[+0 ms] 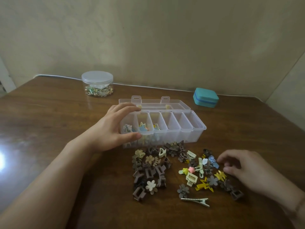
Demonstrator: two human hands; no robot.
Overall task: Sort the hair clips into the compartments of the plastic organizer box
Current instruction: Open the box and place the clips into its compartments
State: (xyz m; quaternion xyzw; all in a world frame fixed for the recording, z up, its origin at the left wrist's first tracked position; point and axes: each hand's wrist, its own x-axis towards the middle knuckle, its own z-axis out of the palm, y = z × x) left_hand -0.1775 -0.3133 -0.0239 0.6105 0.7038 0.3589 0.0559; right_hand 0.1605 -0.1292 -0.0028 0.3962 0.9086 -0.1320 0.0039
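Note:
A clear plastic organizer box [194,134] stands open on the wooden table, lid folded back. Its three leftmost compartments hold small coloured clips; the compartments to the right look empty. My left hand [113,129] grips the box's left end, thumb on the front wall and fingers over the back edge. In front of the box lies a pile of hair clips [151,171], mostly brown and cream on the left, with yellow, pink, blue and grey ones on the right. My right hand [244,169] hovers at the pile's right edge, fingers curled by a blue clip [212,161], holding nothing I can see.
A round clear jar [97,83] with a lid, holding small trinkets, stands at the back left. A teal case [206,97] sits at the back right. A white cable runs along the table's far edge by the wall. A long cream alligator clip [195,201] lies nearest me.

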